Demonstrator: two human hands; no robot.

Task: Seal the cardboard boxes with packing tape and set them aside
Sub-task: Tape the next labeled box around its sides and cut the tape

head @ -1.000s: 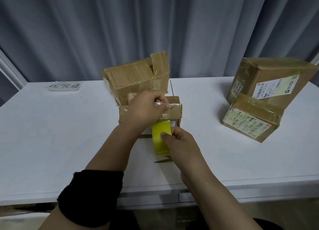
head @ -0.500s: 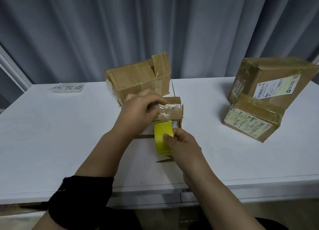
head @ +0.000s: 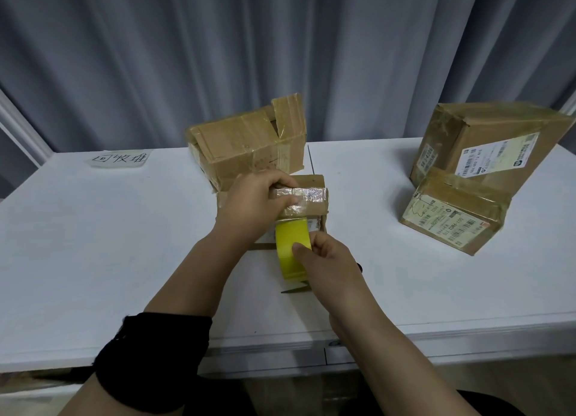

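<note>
A small cardboard box point(head: 311, 197) lies in the middle of the white table point(head: 93, 259), its top shiny with clear tape. My left hand point(head: 255, 203) grips the box from above, fingers curled over its top and thumb on the tape. A yellow roll of packing tape point(head: 291, 248) stands against the box's near side. My right hand point(head: 324, 259) pinches the roll, thumb on its yellow face. The box's left half is hidden under my left hand.
A bigger box point(head: 246, 147) with a raised flap stands right behind the small one. Two labelled boxes sit at the right, a large one point(head: 486, 147) with a smaller one point(head: 452, 213) leaning against it. A handwritten paper note point(head: 120, 158) lies at the back left.
My left hand has slid its fingers along the box top, smoothing the tape. The right hand and the yellow roll have hardly moved.
</note>
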